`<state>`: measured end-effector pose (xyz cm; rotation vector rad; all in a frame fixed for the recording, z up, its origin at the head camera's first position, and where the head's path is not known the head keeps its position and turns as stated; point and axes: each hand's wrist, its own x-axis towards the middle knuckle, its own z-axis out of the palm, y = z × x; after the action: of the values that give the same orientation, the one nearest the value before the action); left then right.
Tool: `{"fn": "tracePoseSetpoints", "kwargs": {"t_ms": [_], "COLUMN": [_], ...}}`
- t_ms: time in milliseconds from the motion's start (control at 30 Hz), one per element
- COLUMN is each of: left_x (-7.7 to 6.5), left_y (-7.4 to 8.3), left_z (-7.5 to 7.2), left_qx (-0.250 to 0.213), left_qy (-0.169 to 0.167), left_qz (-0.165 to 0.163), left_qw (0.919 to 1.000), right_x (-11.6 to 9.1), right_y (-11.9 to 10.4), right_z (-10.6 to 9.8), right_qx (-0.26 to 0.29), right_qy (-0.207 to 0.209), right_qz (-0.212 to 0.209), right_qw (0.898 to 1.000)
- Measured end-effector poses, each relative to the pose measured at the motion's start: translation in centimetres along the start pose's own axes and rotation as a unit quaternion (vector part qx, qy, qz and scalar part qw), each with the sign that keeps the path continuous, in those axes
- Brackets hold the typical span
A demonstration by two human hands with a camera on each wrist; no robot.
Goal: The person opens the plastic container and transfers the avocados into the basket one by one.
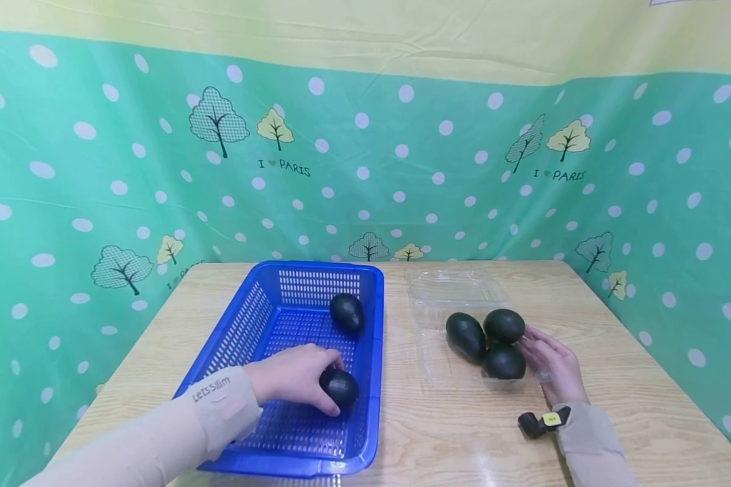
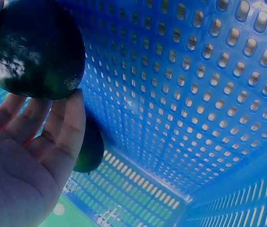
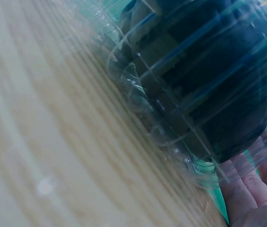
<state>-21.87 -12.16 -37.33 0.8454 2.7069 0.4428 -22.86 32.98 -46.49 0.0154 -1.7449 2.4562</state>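
My left hand [image 1: 298, 375] reaches into a blue plastic basket [image 1: 374, 352] and grips a dark avocado [image 1: 340, 389] between thumb and fingers. In the left wrist view the fingertips curve up against this avocado [image 2: 36, 52]. A second avocado [image 1: 346, 313] lies farther back along the basket's right wall, partly hidden behind the fingers in the left wrist view. To the right, three avocados [image 1: 504, 362] sit together in a clear plastic clamshell box [image 1: 432, 358]. My right hand [image 1: 554, 362] rests at its right side, fingers loosely bent, fingertips beside the nearest avocados.
The clear box's lid [image 1: 457, 285] stands folded back behind it. Both containers are on a wooden table [image 1: 463, 433], side by side. A green dotted curtain [image 1: 365, 149] hangs behind the table's far edge. A small black device [image 1: 542, 423] is at my right wrist.
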Motion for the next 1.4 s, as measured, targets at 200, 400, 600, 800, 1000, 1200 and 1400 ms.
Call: {"fn": "tracePoseSetpoints", "kwargs": {"t_ms": [200, 400, 600, 800, 1000, 1200, 1400], "left_x": [0.1, 0.2, 0.1, 0.1, 0.1, 0.2, 0.5], "left_y": [-0.1, -0.2, 0.0, 0.3, 0.5, 0.9, 1.1], "left_z": [0.1, 0.2, 0.0, -0.4, -0.9, -1.5, -1.6], "left_qx": [0.001, -0.003, 0.001, 0.002, -0.009, -0.008, -0.006], "left_qy": [-0.001, -0.006, -0.009, -0.014, -0.015, -0.006, 0.004], "left_qz": [-0.005, -0.014, -0.017, -0.016, -0.012, -0.004, 0.008], "left_qw": [1.0, 0.9999, 0.9998, 0.9998, 0.9998, 0.9999, 0.9999], "right_x": [0.0, 0.0, 0.0, 0.0, 0.1, 0.1, 0.1], "right_y": [0.0, 0.0, -0.1, -0.2, -0.2, -0.2, -0.1], "right_z": [0.0, 0.0, 0.1, 0.2, 0.2, 0.1, 0.0], "right_qx": [-0.005, -0.002, -0.001, 0.006, 0.007, 0.01, 0.012], "right_qy": [0.002, 0.003, 0.002, 0.0, 0.0, -0.001, -0.001], "right_qz": [0.005, 0.005, 0.002, 0.002, 0.001, 0.001, 0.002], "right_qw": [1.0, 1.0, 1.0, 1.0, 1.0, 1.0, 1.0]}}
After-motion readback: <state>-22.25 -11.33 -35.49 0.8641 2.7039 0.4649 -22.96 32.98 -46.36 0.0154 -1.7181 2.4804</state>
